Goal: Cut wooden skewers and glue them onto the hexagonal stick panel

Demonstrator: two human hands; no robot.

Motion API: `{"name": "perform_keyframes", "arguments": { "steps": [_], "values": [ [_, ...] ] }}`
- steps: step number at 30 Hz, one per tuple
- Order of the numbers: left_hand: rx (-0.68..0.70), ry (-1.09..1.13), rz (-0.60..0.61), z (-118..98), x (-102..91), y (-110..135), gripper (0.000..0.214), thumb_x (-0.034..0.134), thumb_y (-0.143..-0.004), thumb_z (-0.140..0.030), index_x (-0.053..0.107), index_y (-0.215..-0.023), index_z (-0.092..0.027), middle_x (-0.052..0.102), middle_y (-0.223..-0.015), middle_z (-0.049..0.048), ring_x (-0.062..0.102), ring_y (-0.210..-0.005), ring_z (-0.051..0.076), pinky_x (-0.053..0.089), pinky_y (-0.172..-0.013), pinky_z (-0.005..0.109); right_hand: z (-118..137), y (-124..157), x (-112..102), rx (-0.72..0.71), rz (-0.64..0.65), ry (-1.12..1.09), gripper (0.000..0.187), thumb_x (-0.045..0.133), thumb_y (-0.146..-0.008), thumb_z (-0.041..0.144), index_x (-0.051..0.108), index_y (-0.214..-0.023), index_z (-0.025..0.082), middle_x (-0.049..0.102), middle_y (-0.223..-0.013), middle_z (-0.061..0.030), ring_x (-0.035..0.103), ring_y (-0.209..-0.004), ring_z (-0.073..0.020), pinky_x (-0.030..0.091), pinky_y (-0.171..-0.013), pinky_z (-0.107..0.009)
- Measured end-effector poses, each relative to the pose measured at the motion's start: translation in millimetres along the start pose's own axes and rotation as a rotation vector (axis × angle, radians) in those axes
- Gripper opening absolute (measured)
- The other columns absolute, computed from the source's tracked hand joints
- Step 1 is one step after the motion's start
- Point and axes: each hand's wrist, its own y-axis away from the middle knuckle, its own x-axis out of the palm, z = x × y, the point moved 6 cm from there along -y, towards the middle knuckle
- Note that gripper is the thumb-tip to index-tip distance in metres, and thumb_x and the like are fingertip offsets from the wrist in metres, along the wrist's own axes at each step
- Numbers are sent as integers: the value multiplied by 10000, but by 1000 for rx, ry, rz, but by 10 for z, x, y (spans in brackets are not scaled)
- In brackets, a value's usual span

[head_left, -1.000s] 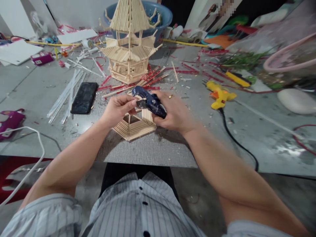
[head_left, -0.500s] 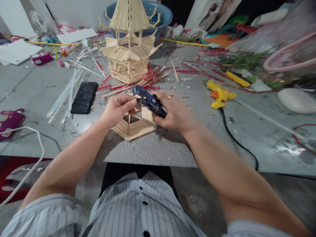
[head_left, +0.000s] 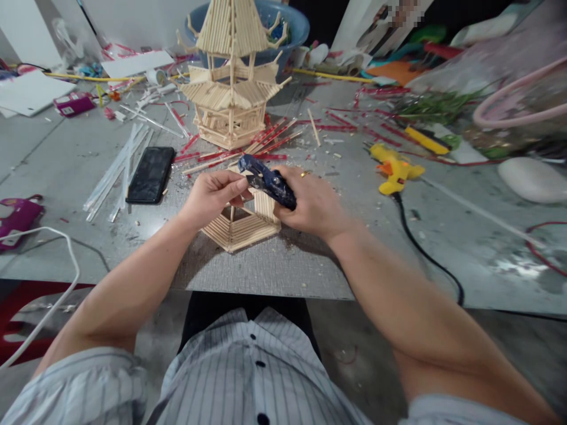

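Note:
My right hand (head_left: 312,203) is wrapped round a dark blue hand tool (head_left: 279,188) that looks like a cutter, with a round metal rivet and a dark, flat, blade-like part. My left hand (head_left: 219,192) pinches at the end of that dark part, thumb against fingers; whatever small thing lies between the fingertips is hidden. Just below both hands, a hexagonal frame of thin wooden sticks (head_left: 241,234) rests on the table near its front edge. Behind stands a tiered pagoda model (head_left: 231,94) made of similar sticks.
A black phone (head_left: 150,175) and clear glue sticks (head_left: 117,171) lie to the left. The yellow glue gun (head_left: 394,168) rests at right, its black cord running over the table edge. Red-wrapped sticks (head_left: 270,139) lie by the pagoda, a blue basin (head_left: 295,26) behind it.
Both hands stay almost in place. The blue tool has shifted very slightly left and tilted a little, and less of the dark blade-like part shows by my left fingertips.

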Motion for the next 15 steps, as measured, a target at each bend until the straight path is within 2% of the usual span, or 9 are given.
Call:
{"name": "perform_keyframes", "arguments": {
  "steps": [5,15],
  "values": [
    [5,-54,1,-12,12,10,437,735,-669,-564,652,-689,-135,662,-579,0,597,-500,57,506,-490,145,-18,-5,39,11,-16,2,508,484,-722,254,490,-1222,162,650,-1100,-137,613,-950,-307,472,-756,-416],
    [-18,-66,6,-5,19,15,351,729,-712,-480,657,-683,-137,661,-583,6,587,-486,59,505,-486,152,0,-14,2,10,2,-16,489,483,-725,272,493,-1206,183,657,-1088,-119,613,-948,-298,466,-748,-404]
  ]
}}
